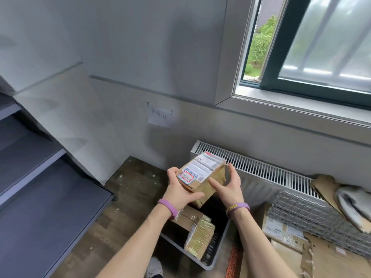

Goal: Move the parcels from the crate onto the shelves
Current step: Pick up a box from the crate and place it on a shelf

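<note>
Over the crate (176, 244), left hand (178, 190) pinches a parcel (202, 173); right hand (230, 187) spread, perhaps touching it; radiator (261, 167) behind, shelves (50, 197) leftward.

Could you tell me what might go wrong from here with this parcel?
The parcel is tilted and gripped mainly by the left hand; the right hand is open beside it, so it could slip back into the crate. The shelves lie to the left, so a hurried swing might clip an edge.

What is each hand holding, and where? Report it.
The left hand grips a parcel by its near left end. The right hand is open beside its right side, gripping nothing.
</note>
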